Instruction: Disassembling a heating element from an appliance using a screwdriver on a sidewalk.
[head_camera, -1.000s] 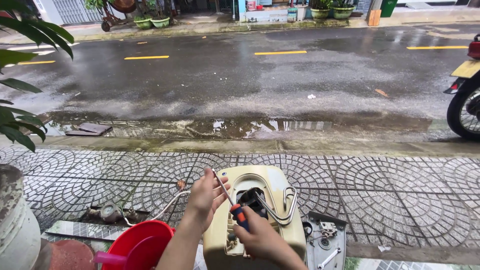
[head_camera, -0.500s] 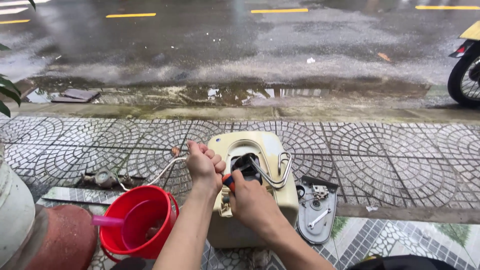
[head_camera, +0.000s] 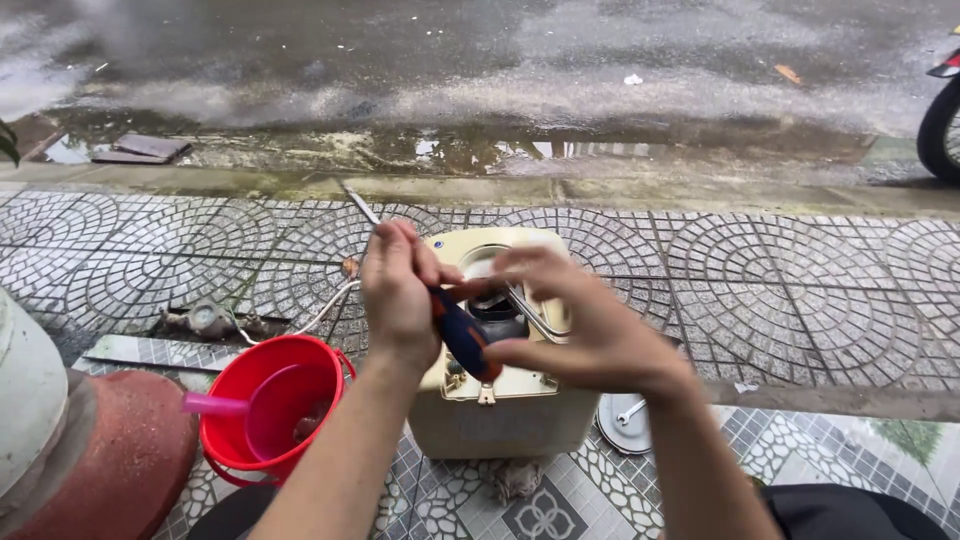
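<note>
Left hand (head_camera: 398, 290) fisted around screwdriver (head_camera: 462, 335), shaft up. Right hand (head_camera: 585, 330) half-open, blurred, fingertips at handle, above cream housing (head_camera: 500, 415). Red bucket (head_camera: 265, 400) left.

Screwdriver (head_camera: 455, 325) held over a cream appliance (head_camera: 505, 400)

The screwdriver, blue-and-orange handle, thin metal shaft, slants up-left. The boxy appliance stands open-topped on the patterned tiles (head_camera: 560, 500) by the pavement edge.
</note>
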